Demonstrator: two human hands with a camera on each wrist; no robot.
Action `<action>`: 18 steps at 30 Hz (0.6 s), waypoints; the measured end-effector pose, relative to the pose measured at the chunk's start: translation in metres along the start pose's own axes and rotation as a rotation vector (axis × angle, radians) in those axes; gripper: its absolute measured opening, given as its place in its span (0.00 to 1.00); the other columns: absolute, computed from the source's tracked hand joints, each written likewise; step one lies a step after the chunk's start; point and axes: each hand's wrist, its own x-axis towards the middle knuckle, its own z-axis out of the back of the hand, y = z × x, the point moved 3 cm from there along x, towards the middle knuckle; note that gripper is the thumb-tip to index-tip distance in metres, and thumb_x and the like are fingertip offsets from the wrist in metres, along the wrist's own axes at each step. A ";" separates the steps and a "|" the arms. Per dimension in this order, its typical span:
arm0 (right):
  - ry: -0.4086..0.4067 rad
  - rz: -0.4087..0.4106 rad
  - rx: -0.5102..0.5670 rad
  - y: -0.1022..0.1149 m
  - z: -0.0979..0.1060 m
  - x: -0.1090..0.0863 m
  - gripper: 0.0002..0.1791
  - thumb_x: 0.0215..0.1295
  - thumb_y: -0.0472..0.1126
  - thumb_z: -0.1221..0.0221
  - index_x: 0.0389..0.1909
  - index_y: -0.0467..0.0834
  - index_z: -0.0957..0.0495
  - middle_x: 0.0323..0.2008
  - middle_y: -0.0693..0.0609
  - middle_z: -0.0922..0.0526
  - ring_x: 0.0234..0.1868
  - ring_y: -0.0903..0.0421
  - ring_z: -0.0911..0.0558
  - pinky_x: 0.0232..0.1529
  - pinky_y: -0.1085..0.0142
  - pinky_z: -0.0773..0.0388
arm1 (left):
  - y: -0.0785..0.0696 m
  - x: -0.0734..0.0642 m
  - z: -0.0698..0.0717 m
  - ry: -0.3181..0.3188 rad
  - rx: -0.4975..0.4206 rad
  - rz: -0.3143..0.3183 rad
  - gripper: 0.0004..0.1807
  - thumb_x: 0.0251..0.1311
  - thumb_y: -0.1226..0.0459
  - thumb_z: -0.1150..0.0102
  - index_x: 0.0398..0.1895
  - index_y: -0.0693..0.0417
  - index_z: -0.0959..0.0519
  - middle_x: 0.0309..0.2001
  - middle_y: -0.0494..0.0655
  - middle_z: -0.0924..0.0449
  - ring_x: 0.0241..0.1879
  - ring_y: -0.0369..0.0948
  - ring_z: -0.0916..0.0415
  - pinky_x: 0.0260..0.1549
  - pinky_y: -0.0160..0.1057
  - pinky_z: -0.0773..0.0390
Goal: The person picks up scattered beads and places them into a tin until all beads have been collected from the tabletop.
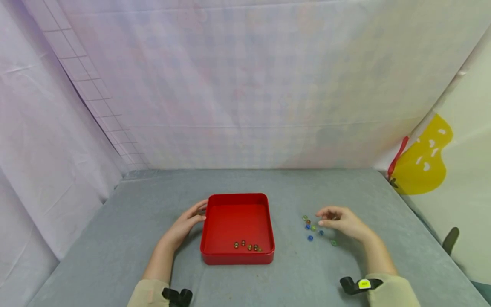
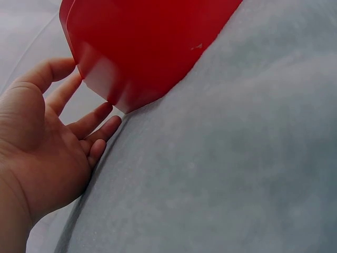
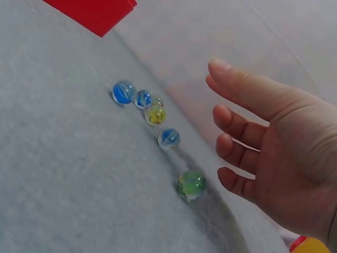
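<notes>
Cloth, plain soft grey point(image 1: 287, 277), spreads flat under everything; pale checked fabric wall point(image 1: 245, 85) at 12 o'clock, yellow pear-shaped print point(image 1: 426, 164) at 3. My left hand point(image 1: 182, 228) has fingers spread, tips touching the outside wall of a shallow, square, glossy red box point(image 1: 235, 217), which sits at that hand's 3 o'clock. Brownish-gold glass marbles point(image 1: 249, 247) lie inside, toward the box's 5 to 6. My right hand point(image 1: 347, 221) hovers over cloth, fingers loosely bent, thumb tip apart from fingertips. Clear glass marbles with coloured swirls point(image 1: 310, 238) lie at its 7 to 9, just beside the fingertips.
</notes>
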 end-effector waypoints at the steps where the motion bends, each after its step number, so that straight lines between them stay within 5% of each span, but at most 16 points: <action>1: 0.005 0.000 0.004 -0.001 0.000 -0.001 0.13 0.61 0.36 0.36 0.44 0.34 0.20 0.33 0.49 0.22 0.33 0.60 0.26 0.30 0.67 0.28 | 0.000 0.000 0.000 0.003 0.002 -0.002 0.30 0.68 0.65 0.48 0.72 0.50 0.39 0.69 0.55 0.41 0.68 0.51 0.48 0.63 0.60 0.51; 18: 0.102 -0.024 0.036 -0.013 -0.001 -0.005 0.13 0.60 0.36 0.35 0.43 0.34 0.21 0.33 0.51 0.21 0.34 0.60 0.25 0.35 0.68 0.27 | 0.000 0.000 0.000 0.003 0.008 -0.008 0.30 0.67 0.65 0.48 0.72 0.50 0.39 0.69 0.55 0.41 0.68 0.52 0.48 0.63 0.60 0.50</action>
